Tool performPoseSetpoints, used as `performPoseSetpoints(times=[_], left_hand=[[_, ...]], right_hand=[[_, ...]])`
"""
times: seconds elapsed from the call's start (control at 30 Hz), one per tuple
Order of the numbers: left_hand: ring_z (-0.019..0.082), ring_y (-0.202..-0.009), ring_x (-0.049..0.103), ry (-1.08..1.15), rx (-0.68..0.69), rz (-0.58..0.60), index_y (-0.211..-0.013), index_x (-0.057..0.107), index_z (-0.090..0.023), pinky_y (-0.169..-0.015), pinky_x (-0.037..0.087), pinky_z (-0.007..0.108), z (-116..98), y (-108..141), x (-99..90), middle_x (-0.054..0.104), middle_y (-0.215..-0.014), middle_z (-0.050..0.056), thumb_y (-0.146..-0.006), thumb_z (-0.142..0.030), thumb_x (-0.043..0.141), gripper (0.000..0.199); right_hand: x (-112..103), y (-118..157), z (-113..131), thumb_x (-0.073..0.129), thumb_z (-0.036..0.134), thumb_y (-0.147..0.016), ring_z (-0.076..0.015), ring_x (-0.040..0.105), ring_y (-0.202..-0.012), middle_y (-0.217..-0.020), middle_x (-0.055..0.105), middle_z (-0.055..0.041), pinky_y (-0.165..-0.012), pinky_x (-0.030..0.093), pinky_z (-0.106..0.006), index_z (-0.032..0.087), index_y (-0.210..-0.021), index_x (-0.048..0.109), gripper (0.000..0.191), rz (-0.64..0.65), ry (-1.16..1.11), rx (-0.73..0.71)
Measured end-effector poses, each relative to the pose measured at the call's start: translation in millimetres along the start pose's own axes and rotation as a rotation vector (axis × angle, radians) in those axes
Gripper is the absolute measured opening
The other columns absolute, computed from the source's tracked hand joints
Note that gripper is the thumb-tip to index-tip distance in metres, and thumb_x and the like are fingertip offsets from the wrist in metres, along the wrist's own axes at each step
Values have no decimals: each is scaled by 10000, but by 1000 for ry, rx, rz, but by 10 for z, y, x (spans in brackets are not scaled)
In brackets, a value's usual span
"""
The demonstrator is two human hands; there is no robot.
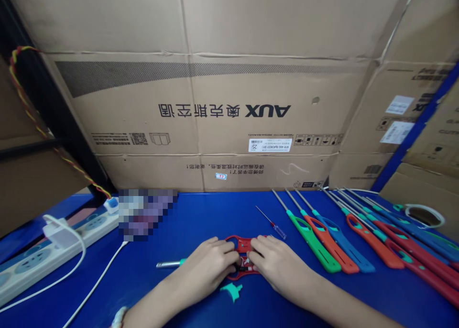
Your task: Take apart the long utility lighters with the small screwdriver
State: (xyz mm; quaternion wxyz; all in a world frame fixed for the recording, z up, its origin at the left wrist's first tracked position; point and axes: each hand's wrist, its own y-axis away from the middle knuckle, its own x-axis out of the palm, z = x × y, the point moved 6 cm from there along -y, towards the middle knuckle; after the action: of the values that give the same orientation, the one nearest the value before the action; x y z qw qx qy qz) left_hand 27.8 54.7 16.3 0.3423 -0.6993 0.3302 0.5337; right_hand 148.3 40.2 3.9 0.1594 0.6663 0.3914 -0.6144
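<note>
Before me on the blue table lies a red long-necked lighter casing (245,245) in two opened halves, one above the other, with small white and black inner parts showing in the lower half. My left hand (216,262) is closed on the casing's left end, fingers curled at the trigger loop. On the other side, my right hand (274,261) closes around the right end, its fingertips near the inner parts. What the fingertips pinch is partly hidden. A metal lighter tube (168,265) with a teal collar sticks out beyond my left hand. Below the casing rests a loose teal trigger (233,290).
A screwdriver (277,229) lies beyond my right hand. Several long-necked lighters, among them a green one (315,244), fan out at right. A roll of tape (425,215) sits far right. Left are a power strip (64,244) and white cables; cardboard (215,84) walls the back.
</note>
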Motion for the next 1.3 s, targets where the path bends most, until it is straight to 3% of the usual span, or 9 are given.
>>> performPoseSetpoints(times=[0.23, 0.7, 0.87, 1.03, 1.17, 1.3], left_hand=[[193, -799, 598, -113, 21, -6, -868, 564, -196, -693, 353, 310, -20, 8, 33, 636, -887, 14, -920, -139, 507, 96], [175, -718, 583, -39, 13, -65, -816, 557, -164, -649, 404, 272, -19, -35, 102, 620, -793, 14, -880, -105, 519, 95], [145, -657, 564, 92, -51, -101, -809, 558, -166, -607, 410, 229, 19, -12, 0, 607, -774, 4, -830, -38, 500, 142], [160, -793, 581, 166, -89, -84, -923, 592, -185, -710, 456, 245, 31, 26, -139, 609, -902, 14, -847, -70, 524, 153], [226, -958, 559, 88, -111, -28, -1163, 563, -216, -814, 481, 327, 60, 24, -111, 592, -1058, 47, -823, -170, 653, 355], [219, -913, 557, 42, -94, -4, -1092, 616, -205, -789, 488, 325, 81, 21, -46, 591, -1005, 45, -852, -207, 646, 242]], right_hand=[[19, 8, 2, 586, 100, -846, -207, 560, -771, -856, 627, -53, -685, 397, -327, 158, -820, 597, 64, -4, -5, 2], [18, 1, 11, 604, 110, -841, -199, 551, -736, -818, 619, -43, -635, 384, -317, 159, -793, 596, 68, -29, 6, -12], [31, -5, -3, 586, 116, -856, -206, 563, -747, -832, 629, -46, -655, 410, -325, 162, -818, 602, 62, -39, -5, -3], [54, 5, 12, 591, 114, -845, -227, 586, -801, -875, 641, -66, -717, 463, -346, 150, -853, 611, 42, -4, -29, -7], [67, 19, 28, 573, 76, -824, -245, 600, -846, -918, 650, -89, -741, 490, -352, 139, -902, 620, 111, 30, -41, -2], [18, 18, 33, 576, 72, -810, -247, 604, -849, -927, 646, -91, -755, 502, -359, 137, -902, 616, 119, -1, -42, 2]])
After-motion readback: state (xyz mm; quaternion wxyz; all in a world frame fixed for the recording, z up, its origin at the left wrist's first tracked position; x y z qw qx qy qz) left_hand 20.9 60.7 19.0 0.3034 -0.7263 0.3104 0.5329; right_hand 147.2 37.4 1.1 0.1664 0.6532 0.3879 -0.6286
